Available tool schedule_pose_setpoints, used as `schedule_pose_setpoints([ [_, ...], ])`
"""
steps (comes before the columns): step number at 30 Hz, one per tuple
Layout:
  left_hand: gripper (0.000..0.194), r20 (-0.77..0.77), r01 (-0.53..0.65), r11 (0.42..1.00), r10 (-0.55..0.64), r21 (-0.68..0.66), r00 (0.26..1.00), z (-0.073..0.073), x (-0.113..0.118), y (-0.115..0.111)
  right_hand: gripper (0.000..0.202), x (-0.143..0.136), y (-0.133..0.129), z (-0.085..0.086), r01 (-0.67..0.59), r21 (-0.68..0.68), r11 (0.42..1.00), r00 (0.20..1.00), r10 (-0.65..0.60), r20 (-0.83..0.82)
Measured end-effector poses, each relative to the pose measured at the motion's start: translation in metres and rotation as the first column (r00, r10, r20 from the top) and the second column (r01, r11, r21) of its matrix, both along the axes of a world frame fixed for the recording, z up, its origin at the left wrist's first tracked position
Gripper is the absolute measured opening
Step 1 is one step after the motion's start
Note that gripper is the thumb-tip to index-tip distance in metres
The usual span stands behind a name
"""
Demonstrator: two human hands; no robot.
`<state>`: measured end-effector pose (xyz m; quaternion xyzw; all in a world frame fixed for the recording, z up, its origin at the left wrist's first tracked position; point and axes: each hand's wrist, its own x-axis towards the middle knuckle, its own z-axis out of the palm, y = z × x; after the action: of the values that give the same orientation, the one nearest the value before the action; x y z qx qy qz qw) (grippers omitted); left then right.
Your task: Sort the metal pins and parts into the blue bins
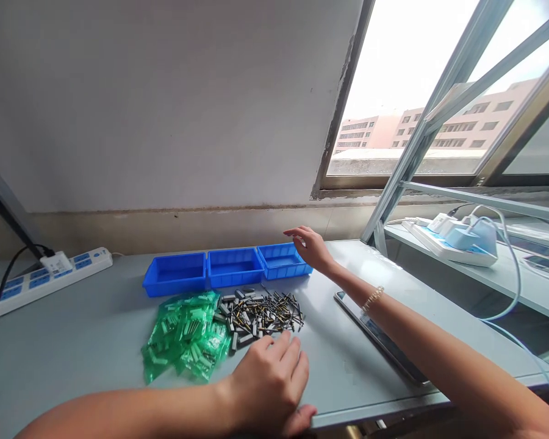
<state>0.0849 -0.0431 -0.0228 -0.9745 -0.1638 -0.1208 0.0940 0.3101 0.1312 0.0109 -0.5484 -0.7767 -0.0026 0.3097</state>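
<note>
My left hand (pixel 272 381) is at the front of the table, palm down. Its fingers are loosely bent, with the thumb held away from them, and I see nothing in it. Just beyond its fingertips lies a loose pile of dark and brass-coloured screws (pixel 274 311) mixed with small grey rectangular blocks (pixel 244 339). My right hand (pixel 312 247) reaches over the right blue bin (pixel 286 269), fingers stretched out and holding nothing visible. Green plastic bags (pixel 183 335) with small parts inside lie left of the pile.
Two more blue bins, a middle one (pixel 235 279) and a left one (pixel 176 286), continue the row. A tablet-like device (pixel 379 338) lies under my right forearm. Power strips stand at the left (pixel 50 280) and on the right shelf (pixel 452 241). A metal frame (pixel 405 161) rises beside the window.
</note>
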Motion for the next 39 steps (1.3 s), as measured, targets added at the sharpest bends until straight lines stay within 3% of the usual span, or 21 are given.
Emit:
schedule_pose_setpoints([
  [3,0.053,0.014,0.017,0.999,-0.017,0.04,1.0,0.005,-0.003,-0.003,0.029,-0.005,-0.047,-0.005,-0.088,-0.002,0.996,0.995,0.088,-0.041],
  [6,0.05,0.025,-0.021,1.0,0.021,-0.015,0.999,0.02,-0.018,-0.005,0.023,-0.016,-0.095,-0.022,-0.17,-0.042,0.984,0.985,0.169,-0.029],
  [9,0.053,0.03,-0.133,0.989,0.135,-0.059,0.99,0.035,-0.049,-0.005,0.044,-0.03,-0.125,-0.043,-0.192,-0.092,0.977,0.981,0.192,-0.012],
  [11,0.064,0.055,-0.277,0.961,0.278,-0.021,0.959,0.038,-0.077,-0.004,0.059,-0.039,-0.133,-0.053,-0.171,-0.18,0.969,0.984,0.176,0.009],
  [14,0.082,0.114,-0.471,0.882,0.468,-0.005,0.876,0.03,-0.117,-0.001,0.069,-0.051,-0.136,-0.062,-0.171,-0.249,0.953,0.983,0.18,0.017],
  [17,0.095,0.117,-0.572,0.819,0.574,-0.047,0.811,0.013,-0.143,0.003,0.072,-0.063,-0.138,-0.064,-0.185,-0.245,0.952,0.981,0.193,0.009],
  [21,0.097,0.042,-0.582,0.798,0.594,-0.158,0.803,-0.006,-0.15,0.009,0.074,-0.079,-0.142,-0.065,-0.192,-0.24,0.952,0.979,0.204,0.025],
  [24,0.096,0.097,-0.569,0.802,0.59,-0.18,0.801,-0.011,-0.148,0.012,0.075,-0.091,-0.145,-0.065,-0.213,-0.211,0.954,0.973,0.226,0.039],
  [27,0.095,0.104,-0.547,0.815,0.571,-0.189,0.814,-0.007,-0.147,0.013,0.075,-0.101,-0.145,-0.067,-0.254,-0.171,0.952,0.962,0.267,0.054],
  [31,0.088,0.103,-0.517,0.839,0.536,-0.169,0.838,0.012,-0.147,0.02,0.067,-0.105,-0.135,-0.061,-0.274,-0.06,0.96,0.96,0.277,0.045],
  [35,0.052,0.246,-0.629,0.76,0.649,-0.163,0.72,0.029,-0.14,0.045,0.048,-0.098,-0.106,-0.04,-0.139,0.1,0.985,0.99,0.136,0.037],
  [39,0.041,0.27,-0.704,0.683,0.727,-0.194,0.631,0.032,-0.129,0.076,0.043,-0.082,-0.073,-0.023,0.006,0.125,0.992,0.996,-0.016,0.086],
])
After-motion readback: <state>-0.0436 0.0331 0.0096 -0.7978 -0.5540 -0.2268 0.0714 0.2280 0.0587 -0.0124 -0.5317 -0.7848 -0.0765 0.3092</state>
